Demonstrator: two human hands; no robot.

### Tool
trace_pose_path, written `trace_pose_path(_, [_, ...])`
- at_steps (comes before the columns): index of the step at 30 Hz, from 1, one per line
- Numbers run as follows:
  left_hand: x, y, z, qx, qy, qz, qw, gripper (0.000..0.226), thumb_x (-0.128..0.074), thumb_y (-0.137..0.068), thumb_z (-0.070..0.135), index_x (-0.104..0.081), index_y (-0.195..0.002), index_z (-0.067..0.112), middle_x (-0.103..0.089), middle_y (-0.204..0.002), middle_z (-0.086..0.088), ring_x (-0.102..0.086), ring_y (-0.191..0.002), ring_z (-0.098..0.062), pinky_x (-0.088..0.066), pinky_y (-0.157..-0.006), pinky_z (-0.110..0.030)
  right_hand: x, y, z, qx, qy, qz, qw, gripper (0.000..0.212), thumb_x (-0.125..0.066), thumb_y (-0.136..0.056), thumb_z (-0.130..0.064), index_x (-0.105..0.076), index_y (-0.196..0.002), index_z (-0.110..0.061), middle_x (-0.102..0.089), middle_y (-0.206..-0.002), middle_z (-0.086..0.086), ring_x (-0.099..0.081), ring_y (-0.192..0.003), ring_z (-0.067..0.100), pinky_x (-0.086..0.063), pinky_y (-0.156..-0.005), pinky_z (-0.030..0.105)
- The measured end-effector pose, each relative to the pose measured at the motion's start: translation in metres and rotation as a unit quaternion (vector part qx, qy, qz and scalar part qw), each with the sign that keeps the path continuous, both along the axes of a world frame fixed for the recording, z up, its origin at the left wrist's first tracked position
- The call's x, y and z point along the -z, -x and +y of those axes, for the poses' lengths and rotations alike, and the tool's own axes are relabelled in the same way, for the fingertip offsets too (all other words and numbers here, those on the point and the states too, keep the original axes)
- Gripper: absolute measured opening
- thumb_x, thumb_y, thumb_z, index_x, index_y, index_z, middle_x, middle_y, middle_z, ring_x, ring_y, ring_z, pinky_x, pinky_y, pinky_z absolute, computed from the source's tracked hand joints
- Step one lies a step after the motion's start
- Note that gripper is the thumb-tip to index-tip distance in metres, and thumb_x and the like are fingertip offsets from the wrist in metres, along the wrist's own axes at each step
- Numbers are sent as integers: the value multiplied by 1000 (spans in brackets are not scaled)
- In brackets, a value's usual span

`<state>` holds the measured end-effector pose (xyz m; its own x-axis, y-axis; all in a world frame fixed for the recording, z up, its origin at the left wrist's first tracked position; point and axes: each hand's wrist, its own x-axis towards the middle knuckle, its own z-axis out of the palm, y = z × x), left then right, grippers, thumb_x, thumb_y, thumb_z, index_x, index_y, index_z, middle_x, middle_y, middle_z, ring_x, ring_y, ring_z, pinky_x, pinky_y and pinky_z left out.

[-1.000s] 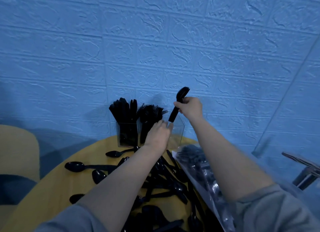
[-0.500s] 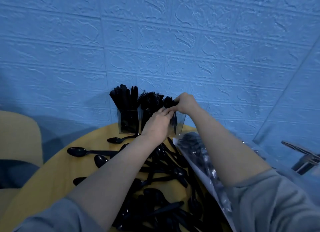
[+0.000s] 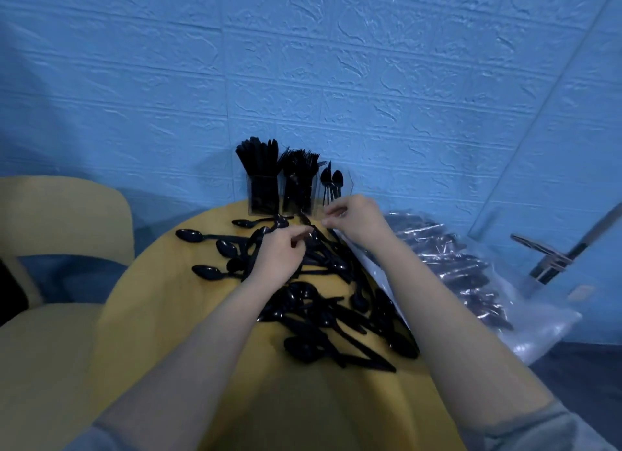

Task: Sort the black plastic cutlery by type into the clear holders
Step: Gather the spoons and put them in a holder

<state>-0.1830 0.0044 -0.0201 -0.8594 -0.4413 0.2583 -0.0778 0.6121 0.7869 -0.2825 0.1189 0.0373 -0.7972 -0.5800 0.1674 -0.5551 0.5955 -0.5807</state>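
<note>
Black glossy cutlery heaped, holders bristling.

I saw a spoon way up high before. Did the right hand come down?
Yes. The right hand has dropped from above the clear holders to the table before them.

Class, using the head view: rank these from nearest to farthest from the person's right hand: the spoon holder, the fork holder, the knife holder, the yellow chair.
1. Spoon holder, just beyond the right hand.
2. Fork holder, middle of the row.
3. Knife holder, left end of the row.
4. Yellow chair, far left, off the table.
</note>
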Motion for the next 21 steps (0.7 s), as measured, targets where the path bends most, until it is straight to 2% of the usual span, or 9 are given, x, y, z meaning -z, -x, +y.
trace_pose_path(2, [5,-24,7,-9,-31,5,999,32,-51,-93,2,-65,-120,12,-66,-119,-1,-59,-110,-8,-35,-86,-3,6,-24,11,-12,-16,-6,1000,19,-73,-82,-18,-72,-100,-11,-68,-92,1,-56,-81,7,-38,-70,12])
trace_pose_path(4, [11,-48,13,-18,-52,14,998,30,-54,-92,3,-66,-118,12,-67,-117,0,-59,-106,-5,-37,-87,-5,10,-49,25,-30,-40,-16,999,15,-74,-82,-21,-72,-96,-15,-64,-83,-5,-55,-74,4,-37,-62,10])
trace_pose_path(6, [17,-70,19,-21,-81,22,996,28,-55,-92,4,-67,-116,13,-67,-113,4,-57,-102,-2,-38,-84,-3,14,-73,40,-54,-86,-30,994,12,-74,-82,-23,-71,-92,-18,-59,-75,-12,-54,-70,2,-40,-64,12])
trace_pose_path(8, [24,-90,26,-27,-109,32,993,26,-56,-92,4,-68,-112,15,-67,-105,8,-59,-100,-2,-39,-80,0,21,-95,55,-82,-132,-47,987,12,-74,-81,-25,-71,-91,-20,-59,-77,-13,-55,-77,5,-42,-69,15])
trace_pose_path(12, [38,-121,40,-49,-166,59,983,21,-59,-91,5,-69,-103,17,-67,-98,9,-60,-91,3,-41,-77,1,45,-124,73,-100,-174,-41,979,22,-75,-80,-24,-70,-101,-16,-61,-89,-5,-55,-78,7,-37,-61,10])
trace_pose_path(15, [44,-134,48,-53,-208,65,975,21,-59,-91,5,-67,-98,23,-66,-95,13,-60,-89,6,-44,-75,-1,60,-133,73,-78,-175,-18,981,21,-72,-83,-18,-67,-103,-14,-62,-98,1,-58,-85,14,-49,-72,23])
trace_pose_path(17, [47,-141,52,-57,-224,70,970,20,-59,-91,6,-66,-98,23,-66,-93,14,-61,-87,7,-45,-74,-2,65,-137,72,-63,-167,-15,984,13,-68,-85,-15,-65,-98,-14,-63,-95,1,-60,-84,14,-52,-77,28])
trace_pose_path(19, [48,-145,52,-58,-234,81,967,20,-57,-92,6,-66,-99,23,-67,-94,12,-63,-83,8,-46,-75,-5,66,-139,72,-56,-163,-14,985,8,-67,-86,-15,-65,-95,-15,-62,-90,-1,-60,-82,14,-53,-76,28])
trace_pose_path(21, [48,-147,53,-53,-260,96,959,18,-56,-93,8,-65,-101,22,-68,-97,7,-65,-83,6,-50,-79,-10,63,-140,72,-36,-131,-17,991,6,-67,-86,-17,-64,-92,-15,-62,-87,-2,-60,-79,13,-52,-69,23])
